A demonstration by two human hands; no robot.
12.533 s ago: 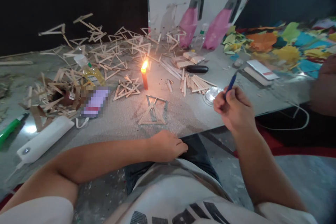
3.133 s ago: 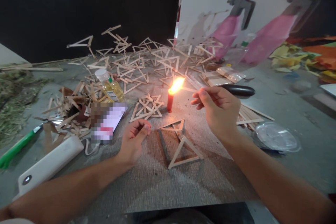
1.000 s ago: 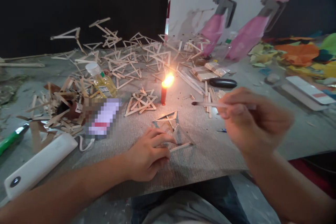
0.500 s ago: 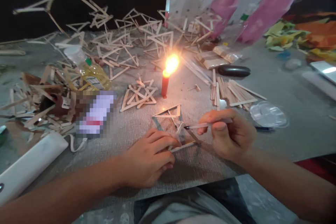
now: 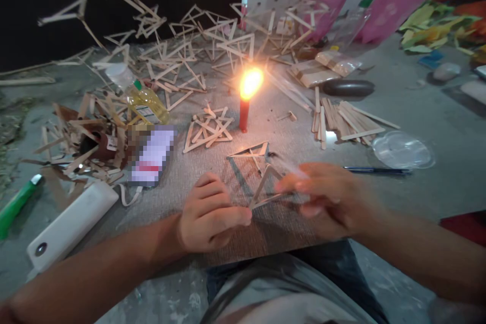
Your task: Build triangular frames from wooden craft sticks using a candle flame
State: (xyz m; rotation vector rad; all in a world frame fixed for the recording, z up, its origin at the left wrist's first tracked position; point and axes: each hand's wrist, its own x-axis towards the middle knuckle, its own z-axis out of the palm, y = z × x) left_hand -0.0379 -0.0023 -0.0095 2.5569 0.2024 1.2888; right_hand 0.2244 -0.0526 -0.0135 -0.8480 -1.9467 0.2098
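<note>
My left hand (image 5: 212,212) is closed, its thumb and finger pinching the left corner of a triangle of wooden craft sticks (image 5: 261,187). My right hand (image 5: 334,197), blurred by motion, holds a thin translucent glue stick (image 5: 290,164) with a dark tip. Its lower fingers are at the triangle's right corner; whether they touch it I cannot tell. Just beyond lies a second small stick triangle (image 5: 248,153). Behind that a lit red candle (image 5: 244,115) stands upright on the table.
Stick frames (image 5: 208,129) lie left of the candle, with many more piled behind. Loose craft sticks (image 5: 353,121), a clear lid (image 5: 403,149) and a pen (image 5: 375,170) lie right. On the left are a phone (image 5: 154,154), a white power bank (image 5: 72,225), a yellow-liquid bottle (image 5: 148,104) and a green cutter (image 5: 18,205).
My left hand has risen from lying over the sticks to pinching the triangle's corner, which is tilted up. My right hand's fingers have opened out, and the glue stick's tip points farther up.
</note>
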